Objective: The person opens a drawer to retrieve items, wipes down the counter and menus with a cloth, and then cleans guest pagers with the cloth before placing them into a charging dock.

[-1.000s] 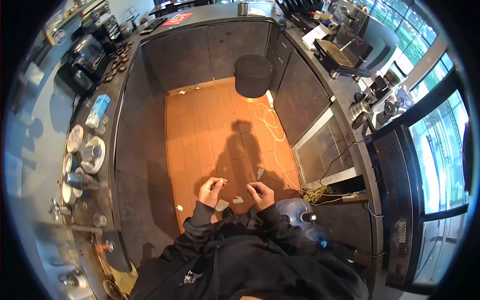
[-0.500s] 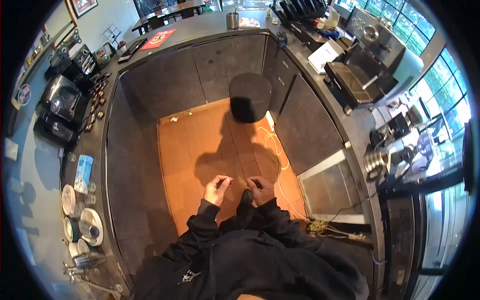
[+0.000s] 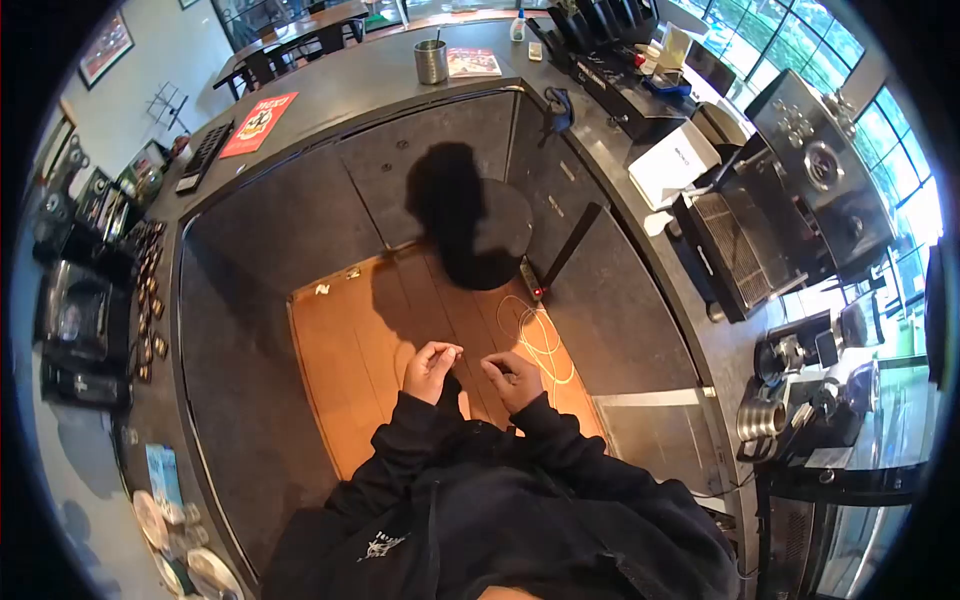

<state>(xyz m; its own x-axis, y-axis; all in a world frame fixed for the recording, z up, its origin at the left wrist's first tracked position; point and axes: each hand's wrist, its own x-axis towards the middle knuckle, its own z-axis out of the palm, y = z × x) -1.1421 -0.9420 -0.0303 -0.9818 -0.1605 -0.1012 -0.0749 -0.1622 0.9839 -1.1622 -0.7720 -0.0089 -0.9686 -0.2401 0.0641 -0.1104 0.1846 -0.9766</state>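
In the head view my left hand (image 3: 430, 371) is held up in front of my body, its fingers curled in and the thumb against the fingertips. Nothing shows between them. Level with it, a short gap to the right, my right hand (image 3: 514, 380) is likewise closed with bent fingers, and I see no object in it. Both hands hang over the brown floor (image 3: 345, 360), touching nothing. Black sleeves cover my forearms. Ahead of me, at the far inner corner of the counter, stands a dark round bin or stool (image 3: 508, 225), partly in my shadow.
A dark counter surrounds the floor. On its right stand an espresso machine (image 3: 800, 200) and a white box (image 3: 675, 165); a metal cup (image 3: 431, 63) and red sheet (image 3: 258, 125) lie ahead. A blue packet (image 3: 163, 480) is left. Pale cable (image 3: 540, 345) lies coiled on the floor.
My view has moved forward: the far counter, the espresso machine and the round bin or stool are nearer. My shadow now reaches up the cabinet front. Both hands keep their closed pose.
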